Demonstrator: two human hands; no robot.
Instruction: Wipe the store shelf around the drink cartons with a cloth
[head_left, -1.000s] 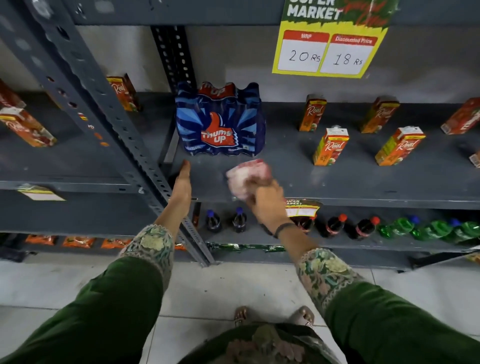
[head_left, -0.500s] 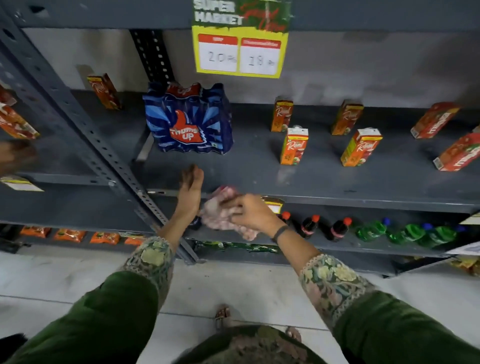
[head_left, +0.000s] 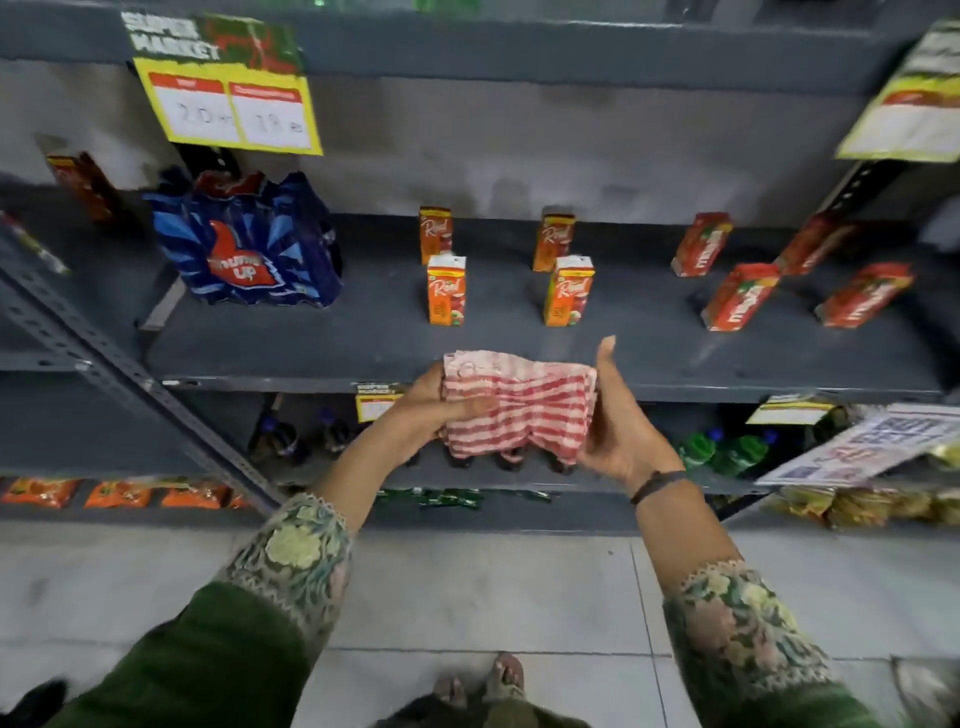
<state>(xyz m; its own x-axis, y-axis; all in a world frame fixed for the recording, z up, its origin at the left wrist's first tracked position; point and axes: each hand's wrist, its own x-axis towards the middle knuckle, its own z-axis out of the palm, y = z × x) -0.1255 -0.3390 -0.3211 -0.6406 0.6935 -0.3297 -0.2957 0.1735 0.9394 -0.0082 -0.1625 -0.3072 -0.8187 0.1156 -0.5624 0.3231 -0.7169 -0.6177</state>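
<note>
Hands: left hand (head_left: 435, 410) and right hand (head_left: 615, 436) both grip the red-and-white striped cloth (head_left: 519, 405).
Advice: fold it flat, then sweep the dark grey metal shelf (head_left: 363, 338) between the 4 orange cartons (head_left: 446, 289).

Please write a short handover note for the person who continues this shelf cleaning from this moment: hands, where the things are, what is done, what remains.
Left hand: grips the left end of the striped cloth.
Right hand: holds the right end, fingers upright.
The cloth is spread between both hands in front of the shelf edge, not touching it.
Four upright orange cartons stand just behind; red cartons further right; blue Thums Up pack left.
Done: cannot tell which parts are wiped.
Left: put the cloth down and wipe around the cartons.
</note>
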